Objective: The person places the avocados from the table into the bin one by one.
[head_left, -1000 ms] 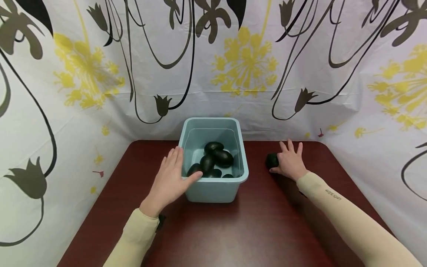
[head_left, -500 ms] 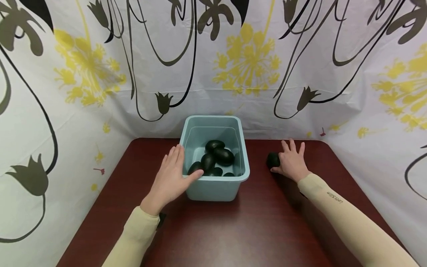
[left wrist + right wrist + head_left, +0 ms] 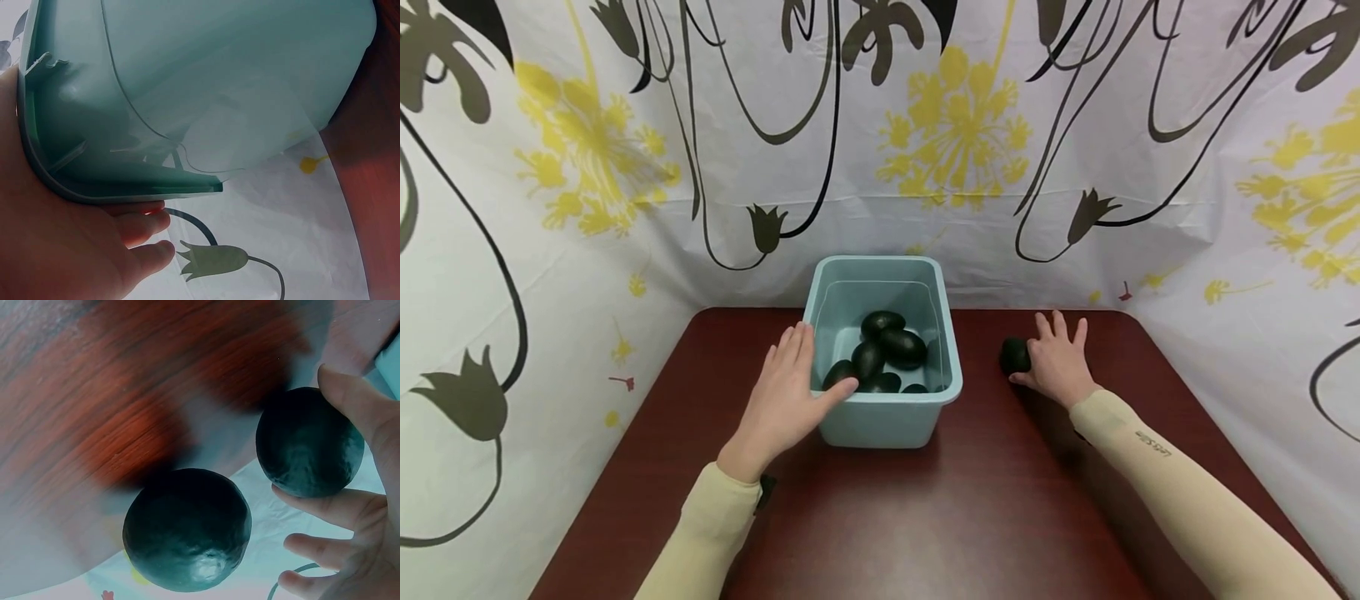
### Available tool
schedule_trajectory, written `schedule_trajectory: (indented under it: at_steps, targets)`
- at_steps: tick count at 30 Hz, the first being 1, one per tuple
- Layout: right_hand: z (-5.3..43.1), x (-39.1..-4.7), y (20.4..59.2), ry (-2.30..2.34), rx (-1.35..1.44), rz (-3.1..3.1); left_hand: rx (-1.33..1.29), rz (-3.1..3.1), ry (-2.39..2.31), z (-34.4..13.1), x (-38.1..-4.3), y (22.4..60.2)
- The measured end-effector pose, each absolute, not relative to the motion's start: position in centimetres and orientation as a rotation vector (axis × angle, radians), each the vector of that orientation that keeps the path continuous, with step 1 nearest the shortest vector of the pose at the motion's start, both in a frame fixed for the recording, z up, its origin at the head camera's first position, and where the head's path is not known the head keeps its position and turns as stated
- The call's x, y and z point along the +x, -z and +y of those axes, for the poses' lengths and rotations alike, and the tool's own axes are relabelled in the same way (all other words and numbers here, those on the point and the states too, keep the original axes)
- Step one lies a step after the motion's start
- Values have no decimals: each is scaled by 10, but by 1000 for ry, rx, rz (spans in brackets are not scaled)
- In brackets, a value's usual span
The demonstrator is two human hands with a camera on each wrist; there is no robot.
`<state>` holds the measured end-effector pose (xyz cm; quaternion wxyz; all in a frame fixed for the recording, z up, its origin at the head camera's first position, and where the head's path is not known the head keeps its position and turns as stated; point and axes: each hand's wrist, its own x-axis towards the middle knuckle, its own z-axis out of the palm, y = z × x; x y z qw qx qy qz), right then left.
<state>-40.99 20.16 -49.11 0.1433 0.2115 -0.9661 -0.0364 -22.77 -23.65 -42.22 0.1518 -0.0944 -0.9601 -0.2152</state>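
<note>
A pale blue-green plastic bin point(image 3: 883, 423) stands at the middle back of the table, with several dark green avocados point(image 3: 902, 348) in it. My left hand point(image 3: 781, 404) rests at its front left corner, fingers straight along the outside and thumb over the rim point(image 3: 119, 199). To the right of the bin, my right hand point(image 3: 1060, 364) holds a dark avocado point(image 3: 1013, 356) between thumb and index finger, low at the table. The right wrist view shows this pinched avocado point(image 3: 309, 444) and a second loose avocado point(image 3: 187, 531) beside it, which the hand hides in the head view.
The dark red-brown wooden table point(image 3: 955, 517) has rounded back corners. A white cloth point(image 3: 730, 167) with flower prints hangs behind it and along both sides, close to the table's edges.
The head view has shifted very slightly. Both hands, the bin and the avocados stay in practically the same places.
</note>
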Motion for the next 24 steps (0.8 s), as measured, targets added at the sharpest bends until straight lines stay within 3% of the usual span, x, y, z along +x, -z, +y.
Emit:
schedule_trajectory:
  at_steps: [24]
  targets:
    - [213, -406, 485, -150, 552, -2836, -270, -2755, 627, -237, -227, 422]
